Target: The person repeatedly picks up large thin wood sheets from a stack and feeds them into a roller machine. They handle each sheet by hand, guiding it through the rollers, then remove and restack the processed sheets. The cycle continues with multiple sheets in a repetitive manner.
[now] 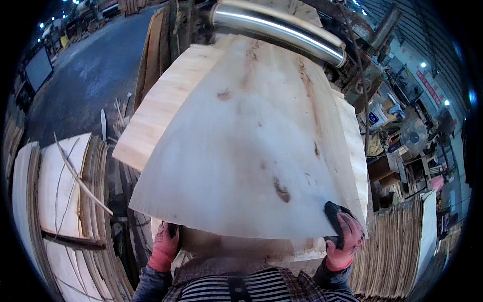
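A wide sheet of wood veneer (236, 146), pale with brown knots and streaks, spreads in front of me, its far end close to a shiny metal roller (276, 31). My right hand (344, 234), in a pink and black glove, grips the near right corner, thumb on top and fingers beneath. At the near left edge my left hand (166, 246), gloved alike, is closed at the sheet's underside; its fingertips are hidden. More pale veneer (161, 108) lies under the sheet and sticks out on the left and right.
Stacks of veneer (60, 186) stand at the left, with a thin strip (83, 186) leaning across them. Another tall stack (390, 246) is at the right. Behind it are a fan (413, 136) and a white bucket (376, 117). Dark floor (95, 65) stretches away at the far left.
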`<state>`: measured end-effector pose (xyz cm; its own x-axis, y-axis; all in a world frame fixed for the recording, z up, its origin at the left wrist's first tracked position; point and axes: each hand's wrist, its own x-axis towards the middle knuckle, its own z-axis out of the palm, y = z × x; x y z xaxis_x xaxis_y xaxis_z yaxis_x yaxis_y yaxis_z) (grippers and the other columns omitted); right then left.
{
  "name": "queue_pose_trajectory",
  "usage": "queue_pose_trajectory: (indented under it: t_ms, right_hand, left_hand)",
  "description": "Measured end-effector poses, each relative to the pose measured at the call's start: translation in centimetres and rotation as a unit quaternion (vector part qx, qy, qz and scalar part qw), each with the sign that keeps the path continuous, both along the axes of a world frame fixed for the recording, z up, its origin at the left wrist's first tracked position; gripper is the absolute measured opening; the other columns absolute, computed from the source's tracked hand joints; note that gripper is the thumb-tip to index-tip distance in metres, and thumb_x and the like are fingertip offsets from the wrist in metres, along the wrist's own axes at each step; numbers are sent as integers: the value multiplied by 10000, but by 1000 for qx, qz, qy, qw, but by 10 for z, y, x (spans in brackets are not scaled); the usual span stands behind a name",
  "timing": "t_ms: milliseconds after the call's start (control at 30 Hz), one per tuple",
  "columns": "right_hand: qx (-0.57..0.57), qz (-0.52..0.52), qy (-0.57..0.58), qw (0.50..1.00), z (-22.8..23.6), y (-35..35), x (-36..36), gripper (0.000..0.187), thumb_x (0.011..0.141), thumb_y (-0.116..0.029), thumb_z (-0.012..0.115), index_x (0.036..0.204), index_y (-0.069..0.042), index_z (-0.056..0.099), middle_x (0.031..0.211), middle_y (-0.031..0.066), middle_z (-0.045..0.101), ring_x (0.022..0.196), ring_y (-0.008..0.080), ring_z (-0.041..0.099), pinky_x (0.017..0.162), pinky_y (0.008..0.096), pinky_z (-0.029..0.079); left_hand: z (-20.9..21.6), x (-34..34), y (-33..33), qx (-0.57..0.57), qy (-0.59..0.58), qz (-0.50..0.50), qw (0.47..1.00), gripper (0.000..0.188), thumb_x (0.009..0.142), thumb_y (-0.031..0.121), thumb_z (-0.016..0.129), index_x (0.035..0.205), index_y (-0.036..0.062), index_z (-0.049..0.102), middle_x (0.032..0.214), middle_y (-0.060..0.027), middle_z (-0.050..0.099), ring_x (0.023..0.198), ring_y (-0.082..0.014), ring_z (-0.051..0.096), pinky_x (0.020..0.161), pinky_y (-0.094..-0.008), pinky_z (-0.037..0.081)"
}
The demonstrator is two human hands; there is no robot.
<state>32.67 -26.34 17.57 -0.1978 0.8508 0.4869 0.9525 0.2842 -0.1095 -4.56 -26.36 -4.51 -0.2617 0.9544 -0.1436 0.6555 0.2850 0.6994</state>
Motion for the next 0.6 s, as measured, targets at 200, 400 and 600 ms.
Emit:
queue_pose_trajectory:
  t_ms: [200,400,600]
  right_hand:
    - [-29,56,-68,996,10,56,-3,547,587,-405,637,998,-47,590,974,130,566,918,318,536,787,428,413]
    - [-8,66,-106,992,-4,103,-10,492,642,-387,608,1028,-84,573,994,85,562,885,254,545,813,384,433]
    - [-59,45,-159,984,-9,83,-9,536,639,-427,596,1082,-129,555,1058,71,549,928,230,529,855,377,392]
  left_hand:
    - [17,-9,10,44,-102,-51,992,623,715,234,633,1219,-19,368,1175,-208,451,1092,-338,430,936,-389,343]
    - [31,52,34,98,196,-85,972,899,607,262,684,1309,-15,196,1331,-266,190,1213,-438,197,1004,-512,162]
    - [-14,74,73,85,192,-331,920,739,669,353,641,1233,-23,345,1307,-278,239,1194,-475,212,986,-536,188]
